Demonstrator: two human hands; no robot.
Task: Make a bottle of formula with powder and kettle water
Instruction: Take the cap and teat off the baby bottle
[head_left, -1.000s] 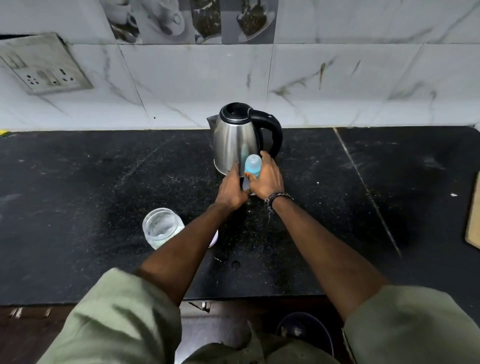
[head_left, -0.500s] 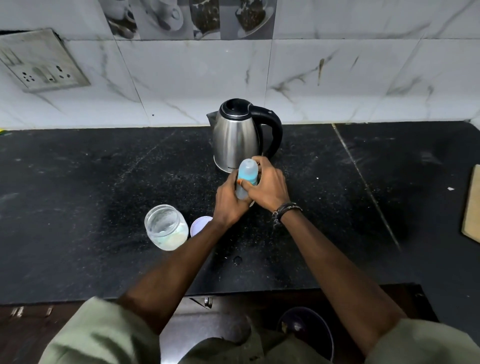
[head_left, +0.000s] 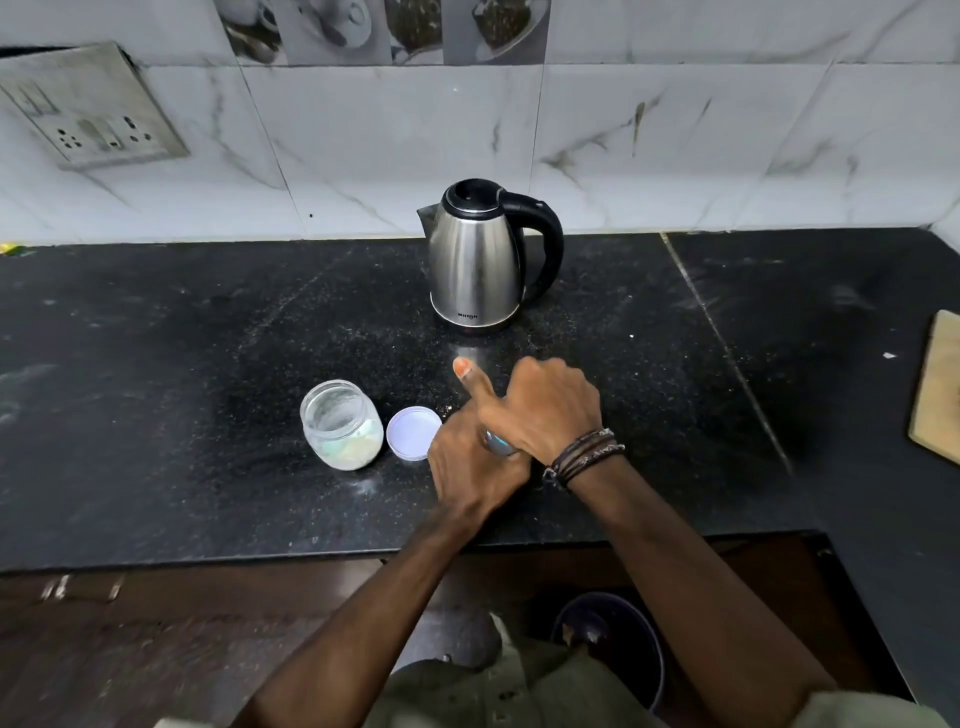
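Both my hands are wrapped around a small baby bottle in front of the kettle; only a sliver of its blue-clear side shows between them. My left hand grips it from below, index finger sticking up. My right hand, with a cord bracelet at the wrist, covers its top. The steel kettle with black lid and handle stands behind, lid closed. An open glass jar with pale powder in it stands to the left, its white lid lying beside it.
Everything rests on a black stone counter backed by a marble-tiled wall. A socket plate is on the wall at upper left. A wooden board lies at the right edge. Below the counter sits a dark bucket.
My hands have pulled the bottle back from the kettle toward the counter's front edge and now cover it almost fully. The bottle's blue top no longer shows.
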